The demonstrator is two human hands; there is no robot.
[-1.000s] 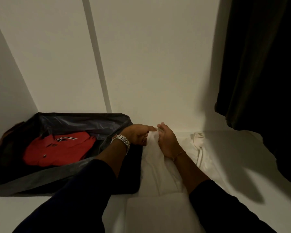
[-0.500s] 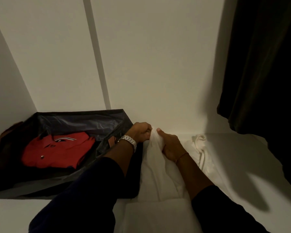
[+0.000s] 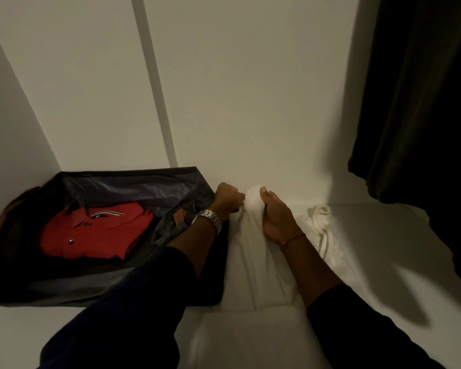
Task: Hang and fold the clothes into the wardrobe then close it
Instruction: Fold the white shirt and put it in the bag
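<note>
My left hand (image 3: 228, 199) is curled tight on the far end of the white garment (image 3: 253, 251), and my right hand (image 3: 276, 215) clamps the same bunched end from the other side, thumb up over the top of the fold. The two hands sit just beside each other with only that ridge of cloth between them, close against the wardrobe's back wall (image 3: 250, 89). A metal watch (image 3: 209, 218) shows on my left wrist and a thin bracelet (image 3: 293, 237) on my right; both dark sleeves (image 3: 133, 310) are pushed back from the forearms.

From the hands the white garment runs back toward me along the white shelf (image 3: 383, 249), lying flat and long. A second pale piece of cloth (image 3: 321, 222) lies crumpled just beside it on the right, touching it.

Left of my left hand — its near corner right under my wrist — sits a dark fabric storage box (image 3: 123, 182), open at the top. Inside it lies a folded red polo shirt (image 3: 96, 230), collar striped, buttons visible, resting flat on something dark beneath. A dark garment (image 3: 415, 102) hangs at the upper right, well apart from the hands.
</note>
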